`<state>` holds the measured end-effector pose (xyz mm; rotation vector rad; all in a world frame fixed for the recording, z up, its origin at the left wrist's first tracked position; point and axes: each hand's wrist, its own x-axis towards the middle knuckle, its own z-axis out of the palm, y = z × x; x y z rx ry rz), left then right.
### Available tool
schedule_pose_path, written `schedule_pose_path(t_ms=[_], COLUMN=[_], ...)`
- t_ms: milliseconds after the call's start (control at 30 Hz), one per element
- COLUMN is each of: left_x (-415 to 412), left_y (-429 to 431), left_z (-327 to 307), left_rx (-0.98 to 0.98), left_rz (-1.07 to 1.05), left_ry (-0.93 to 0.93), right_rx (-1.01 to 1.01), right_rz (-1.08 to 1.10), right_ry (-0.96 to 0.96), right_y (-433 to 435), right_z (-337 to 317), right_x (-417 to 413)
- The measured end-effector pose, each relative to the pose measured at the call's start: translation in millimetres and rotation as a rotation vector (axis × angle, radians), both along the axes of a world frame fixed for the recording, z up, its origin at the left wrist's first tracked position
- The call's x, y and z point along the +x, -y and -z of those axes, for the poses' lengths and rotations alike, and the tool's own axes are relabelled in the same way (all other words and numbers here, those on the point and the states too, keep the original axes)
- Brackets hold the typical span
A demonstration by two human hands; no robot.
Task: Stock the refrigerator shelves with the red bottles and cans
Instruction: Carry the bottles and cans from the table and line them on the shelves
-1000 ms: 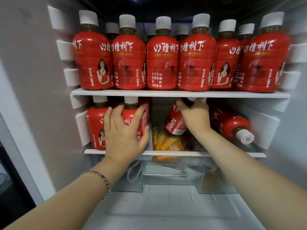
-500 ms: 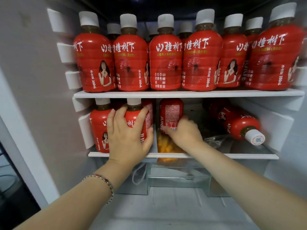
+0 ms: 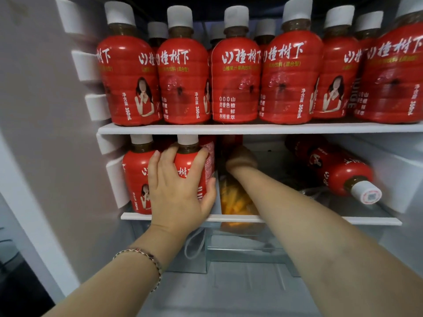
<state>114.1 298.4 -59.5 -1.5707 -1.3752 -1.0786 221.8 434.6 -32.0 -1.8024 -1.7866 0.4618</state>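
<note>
- The right hand point(image 3: 241, 160) is deep in the middle of the lower shelf point(image 3: 370, 220), blurred and in shadow. I cannot tell whether its fingers are spread, pressed together or pinching.
- At its 12 o'clock a red thing point(image 3: 231, 140) shows in the dark under the upper shelf point(image 3: 229, 129). It is mostly hidden, and I cannot tell if it is a bottle or a can, or if the hand touches it.
- The left hand point(image 3: 180, 193) grips an upright bottle point(image 3: 191, 165) at the front of the lower shelf. Its fingers are spread over the shoulder, its thumb is curled round the right side, and it covers most of the label.
- At 9 o'clock of that bottle stands a second bottle point(image 3: 135, 177), just beside it. At 2 o'clock the edge of a can point(image 3: 209, 154) peeks out.
- The forearm partly covers an orange packet point(image 3: 235, 202) at 6 o'clock of the right hand.
- At 3 o'clock of the right hand a lying bottle point(image 3: 332, 168) rests on its side, cap to the front.
- A row of bottles point(image 3: 233, 83) packs the upper shelf side by side, with more caps behind. The rightmost is cut off.
- The fridge wall point(image 3: 57, 110) is white, with ribbed rails at 9 o'clock. A clear drawer point(image 3: 240, 248) sits below.
- Open shelf lies between the upright and lying bottles.
</note>
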Motion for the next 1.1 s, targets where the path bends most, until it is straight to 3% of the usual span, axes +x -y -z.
schedule_pose_path(t_ms=[200,300,367,500,633,767,867,933,1100], left_x=[-1,-4,-2,-1,3,32,65,82,98], left_y=[1,2,3,3,9,28,30,25,1], left_z=[1,0,0,3,10,15,9,-1,-27], left_rx=[-0.012,-0.019,-0.018,-0.031,0.022,0.043,-0.288,-0.565,-0.648], left_rz=[0.003,0.0,0.001,0.018,0.06,0.323,0.524,0.599,0.658], left_ry=[-0.002,0.003,0.003,0.042,0.073,-0.005,-0.154,-0.076,0.0], right_rx=[-0.081,0.084,0.207,0.051,0.109,0.196,0.206,0.178,0.118], right_rz=[-0.194,-0.03,0.156,0.405,0.383,0.342,0.259,0.181,0.068], right_ry=[0.184,0.24,0.399,0.464,0.404,0.221,-0.061,-0.29,-0.613], right_y=[18,45,69,93,110,127,139,148,156], right_z=[-10,-19,-24,-23,-14,-9,-9,-10,-21], right_x=[28,49,73,120,140,145,145,142,132])
